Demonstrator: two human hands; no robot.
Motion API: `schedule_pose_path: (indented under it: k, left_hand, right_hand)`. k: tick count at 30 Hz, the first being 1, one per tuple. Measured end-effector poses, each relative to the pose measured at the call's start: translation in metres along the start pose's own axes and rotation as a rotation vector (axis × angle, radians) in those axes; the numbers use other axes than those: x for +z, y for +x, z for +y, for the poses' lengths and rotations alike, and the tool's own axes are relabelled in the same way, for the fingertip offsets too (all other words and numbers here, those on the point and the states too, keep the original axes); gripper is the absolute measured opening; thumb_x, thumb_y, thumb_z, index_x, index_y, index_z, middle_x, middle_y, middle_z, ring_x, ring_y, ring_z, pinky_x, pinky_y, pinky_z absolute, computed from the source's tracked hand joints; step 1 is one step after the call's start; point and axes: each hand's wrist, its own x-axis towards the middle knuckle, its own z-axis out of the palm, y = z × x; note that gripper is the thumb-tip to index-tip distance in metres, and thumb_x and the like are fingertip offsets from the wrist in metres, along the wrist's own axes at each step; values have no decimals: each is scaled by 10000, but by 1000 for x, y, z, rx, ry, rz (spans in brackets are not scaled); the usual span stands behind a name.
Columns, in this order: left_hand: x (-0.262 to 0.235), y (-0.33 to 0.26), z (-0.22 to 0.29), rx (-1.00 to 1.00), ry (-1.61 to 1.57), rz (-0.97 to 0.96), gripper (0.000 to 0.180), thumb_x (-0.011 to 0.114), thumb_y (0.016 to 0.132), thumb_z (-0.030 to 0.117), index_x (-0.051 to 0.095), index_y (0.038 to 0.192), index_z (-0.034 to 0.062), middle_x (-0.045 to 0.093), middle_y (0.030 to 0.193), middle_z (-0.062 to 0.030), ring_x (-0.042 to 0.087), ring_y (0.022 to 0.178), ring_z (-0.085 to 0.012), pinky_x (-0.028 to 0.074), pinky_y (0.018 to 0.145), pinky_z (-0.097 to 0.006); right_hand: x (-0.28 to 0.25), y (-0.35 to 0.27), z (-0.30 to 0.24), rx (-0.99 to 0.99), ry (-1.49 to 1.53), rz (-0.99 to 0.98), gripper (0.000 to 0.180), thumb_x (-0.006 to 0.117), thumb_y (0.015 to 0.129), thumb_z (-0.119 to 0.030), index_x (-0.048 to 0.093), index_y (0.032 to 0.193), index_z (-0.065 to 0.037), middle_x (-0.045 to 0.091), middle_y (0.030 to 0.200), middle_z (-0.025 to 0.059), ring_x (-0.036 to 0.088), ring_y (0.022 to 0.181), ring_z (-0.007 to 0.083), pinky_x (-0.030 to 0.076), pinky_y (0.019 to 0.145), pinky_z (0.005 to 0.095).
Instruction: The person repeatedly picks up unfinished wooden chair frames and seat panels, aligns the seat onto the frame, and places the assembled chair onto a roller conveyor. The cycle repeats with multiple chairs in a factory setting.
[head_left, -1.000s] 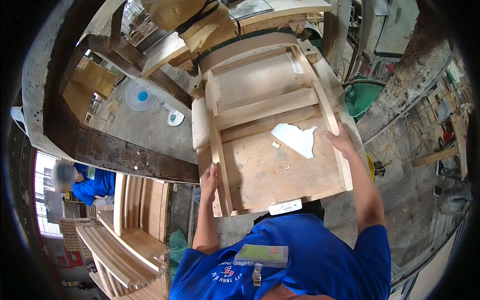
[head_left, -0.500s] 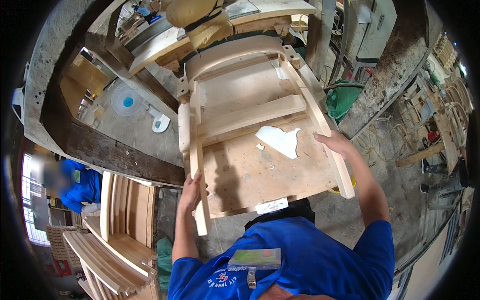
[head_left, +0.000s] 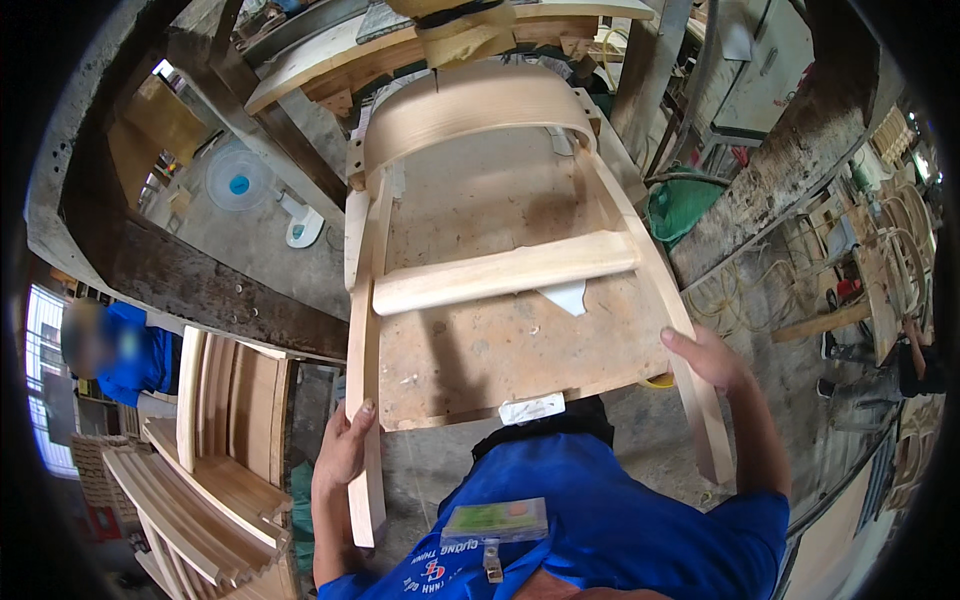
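Note:
Between my hands is a bare pale wooden chair frame (head_left: 475,105), with a bent top rail at its far end and two long legs running back toward me. A flat crossbar (head_left: 505,272) joins the legs midway. My left hand (head_left: 343,445) is closed around the left leg near its lower end. On the other side my right hand (head_left: 708,358) grips the right leg, thumb on top. Beneath the frame lies a worn wooden board (head_left: 450,365). A torn white sheet (head_left: 568,297) on it is mostly hidden by the crossbar.
Over the top rail hangs a wrapped machine head (head_left: 465,38) with a thin bit. Heavy metal beams (head_left: 770,165) flank the board. Curved wooden parts (head_left: 190,500) are stacked at lower left, near a person in blue (head_left: 135,350). A fan (head_left: 240,185) stands at left.
The chair frame has come toward me and tilted, its top rail showing more of its broad face. Both hands have moved nearer with it. The crossbar now covers most of the white sheet.

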Motion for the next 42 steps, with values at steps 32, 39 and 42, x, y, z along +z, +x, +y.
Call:
schedule_pose_path:
  k: [32,39,42]
  left_hand:
    - [88,-61,-176,-6,-354,415,813,509,946,769,626,1184,1,613,720,-111,604,572,-268,509,539,-378]
    - [156,-108,-218,80,-407,461,833,510,919,803,616,1210,29,619,756,-111,602,590,-256,502,543,-376]
    - [185,-126,-230,84,-382,421,843,511,907,818,612,1221,42,622,772,-111,602,597,-252,499,545,-375]
  right_hand:
    - [71,-129,183,39,-117,433,569,816,814,-362,662,1221,5,739,1060,229,723,1006,355,556,911,422]
    - [75,-257,272,-159,-149,626,572,795,841,-345,638,1270,-1,735,1073,238,729,986,373,567,895,432]
    - [78,-340,326,-83,-38,710,567,801,823,-332,651,1259,-3,737,1068,233,732,978,371,570,885,423]
